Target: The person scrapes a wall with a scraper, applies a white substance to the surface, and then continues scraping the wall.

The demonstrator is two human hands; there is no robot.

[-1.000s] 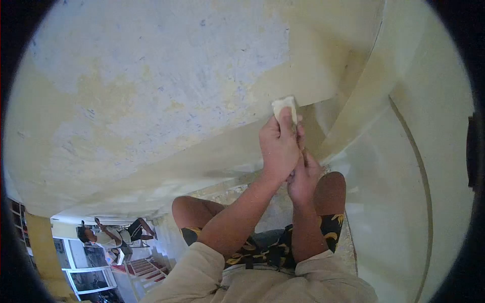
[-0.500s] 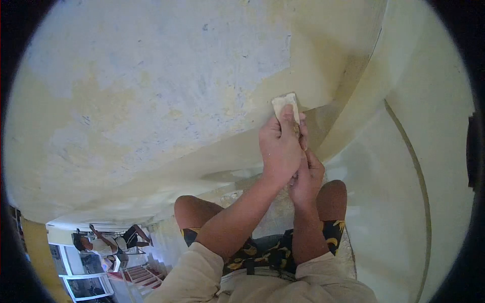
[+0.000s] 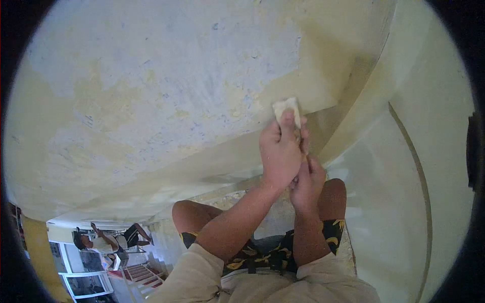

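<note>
Lengthwise, the block (image 3: 283, 107) points beyond the left hand (image 3: 281, 151).

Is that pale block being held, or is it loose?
Held: the left hand grips the pale block, its thumb pressed against it.

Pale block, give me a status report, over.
Left hand gripping pale block, thumb on its face. Right hand close behind; its grip unclear. Patchy wall alongside, no obstruction visible at the block.

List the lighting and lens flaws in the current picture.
Head view: black, rounded corners; distant person small and soft, shown sideways; uneven light, the wall darkening to the right of the block; block's fine texture unclear.
</note>
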